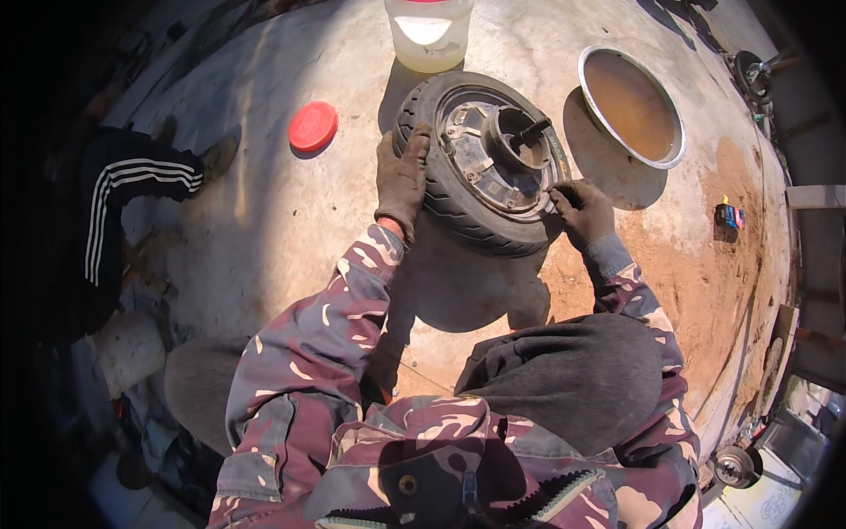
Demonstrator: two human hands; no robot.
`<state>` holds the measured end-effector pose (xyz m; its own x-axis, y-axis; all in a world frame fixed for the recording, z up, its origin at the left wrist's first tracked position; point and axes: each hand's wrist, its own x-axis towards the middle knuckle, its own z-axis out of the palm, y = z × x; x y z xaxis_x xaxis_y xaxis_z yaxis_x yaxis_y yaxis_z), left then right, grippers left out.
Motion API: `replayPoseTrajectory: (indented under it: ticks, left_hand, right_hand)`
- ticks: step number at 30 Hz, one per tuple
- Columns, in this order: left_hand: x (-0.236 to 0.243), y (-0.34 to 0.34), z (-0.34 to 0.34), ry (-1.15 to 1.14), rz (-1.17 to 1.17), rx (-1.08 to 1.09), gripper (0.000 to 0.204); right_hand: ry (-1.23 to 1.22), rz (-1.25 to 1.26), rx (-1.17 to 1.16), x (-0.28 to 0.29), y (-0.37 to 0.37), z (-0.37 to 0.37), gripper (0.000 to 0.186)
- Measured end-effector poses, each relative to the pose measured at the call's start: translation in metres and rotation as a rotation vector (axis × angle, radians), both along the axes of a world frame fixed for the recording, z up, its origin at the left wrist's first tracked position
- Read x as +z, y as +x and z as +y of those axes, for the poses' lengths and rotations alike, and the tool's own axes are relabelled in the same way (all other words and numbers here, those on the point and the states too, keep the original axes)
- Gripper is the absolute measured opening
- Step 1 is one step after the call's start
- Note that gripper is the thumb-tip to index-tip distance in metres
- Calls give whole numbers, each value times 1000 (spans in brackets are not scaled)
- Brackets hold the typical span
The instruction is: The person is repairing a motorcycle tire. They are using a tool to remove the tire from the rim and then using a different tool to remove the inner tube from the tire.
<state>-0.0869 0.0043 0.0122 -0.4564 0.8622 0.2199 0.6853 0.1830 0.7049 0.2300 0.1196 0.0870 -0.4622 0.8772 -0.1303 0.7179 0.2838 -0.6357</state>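
Observation:
A black-tyred wheel with a metal hub in its middle is held tilted in front of me, and a short axle sticks out of the hub's round collar. My left hand, in a dark glove, grips the tyre's left side, thumb along the sidewall and fingers round the tread. At the lower right of the rim is my right hand, also gloved. Its fingertips are pinched together against the rim edge, by a small pale bit that I cannot identify.
Beyond the wheel stands a translucent bucket. A metal basin of brownish water is to the right, near a small blue-and-red box. A red lid lies left on the concrete floor. Another person's striped trouser leg is further left.

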Motion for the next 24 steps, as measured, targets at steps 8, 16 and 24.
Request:
replayPoseTrajectory:
  ticks: [8,16,24]
  left_hand:
    - [5,5,-6,-8,145,-16,68]
    - [6,7,-7,18,138,-23,69]
    - [0,9,-6,-3,128,15,71]
  right_hand:
    - [-37,12,187,17,-25,-21,20]
    - [36,-57,286,12,-29,-22,20]
    - [326,-192,509,16,-30,-16,13]
